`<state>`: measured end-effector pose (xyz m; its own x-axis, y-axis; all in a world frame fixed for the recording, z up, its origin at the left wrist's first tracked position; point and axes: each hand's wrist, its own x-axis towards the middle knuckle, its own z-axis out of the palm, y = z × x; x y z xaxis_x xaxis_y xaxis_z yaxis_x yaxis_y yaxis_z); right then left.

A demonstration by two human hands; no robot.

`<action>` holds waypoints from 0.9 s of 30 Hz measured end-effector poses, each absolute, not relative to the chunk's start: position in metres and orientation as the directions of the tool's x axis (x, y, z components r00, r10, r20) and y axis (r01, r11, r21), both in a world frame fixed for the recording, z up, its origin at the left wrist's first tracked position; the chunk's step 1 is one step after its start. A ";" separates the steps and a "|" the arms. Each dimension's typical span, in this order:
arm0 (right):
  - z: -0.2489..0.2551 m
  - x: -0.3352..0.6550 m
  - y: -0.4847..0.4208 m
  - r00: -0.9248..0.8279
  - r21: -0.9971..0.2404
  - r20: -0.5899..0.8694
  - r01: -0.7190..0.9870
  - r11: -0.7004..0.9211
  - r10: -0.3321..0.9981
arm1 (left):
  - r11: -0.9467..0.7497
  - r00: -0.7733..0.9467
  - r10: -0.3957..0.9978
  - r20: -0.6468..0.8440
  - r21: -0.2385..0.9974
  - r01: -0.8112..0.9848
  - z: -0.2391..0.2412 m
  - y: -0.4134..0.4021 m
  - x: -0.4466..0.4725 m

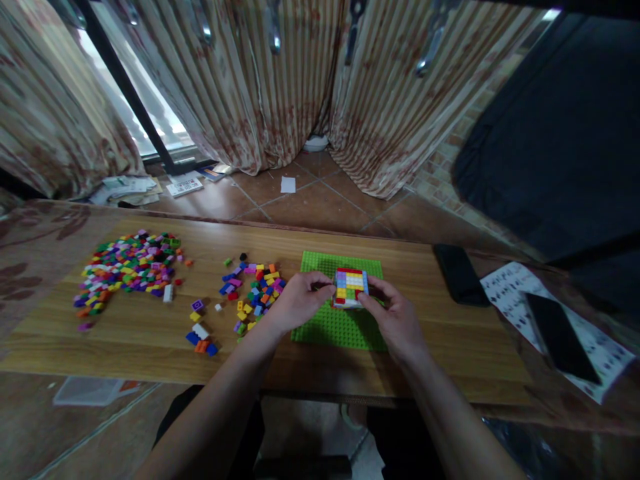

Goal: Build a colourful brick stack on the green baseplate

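Observation:
A small block of joined toy bricks (351, 283), with red, yellow, blue, white and lilac pieces on top, is held over the green baseplate (320, 327). My left hand (305, 297) grips its left side, thumb and fingers closed against the edge. From the right, my right hand (393, 313) has its thumb at the near right corner and its fingers along the right side. Whether the block touches the baseplate beneath, I cannot tell. Loose bricks (257, 287) in mixed colours lie just left of the baseplate, partly behind my left hand.
A large heap of bricks (133, 263) covers the wooden table's (150, 340) left part. Several bricks (201, 333) lie nearer me. To the right are a black phone (460, 273), a printed sheet (513, 283) and another dark phone (563, 337) on it.

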<state>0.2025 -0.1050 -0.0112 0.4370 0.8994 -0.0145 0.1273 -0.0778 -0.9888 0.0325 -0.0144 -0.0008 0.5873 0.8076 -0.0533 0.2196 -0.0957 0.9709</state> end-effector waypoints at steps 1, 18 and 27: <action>-0.011 0.202 -0.104 0.433 -0.991 -0.016 0.113 -0.072 0.901 | -0.094 0.587 0.808 -0.056 0.971 0.222 -0.001 -0.014 0.033; -0.008 0.200 -0.097 0.479 -0.992 -0.129 -0.074 -0.106 0.868 | -0.078 0.554 0.830 -0.062 0.971 0.225 -0.004 -0.016 0.038; 0.004 0.225 -0.101 0.630 -0.969 -0.222 -0.225 -0.099 0.744 | -0.098 0.510 0.860 -0.019 0.974 0.202 0.006 -0.004 0.020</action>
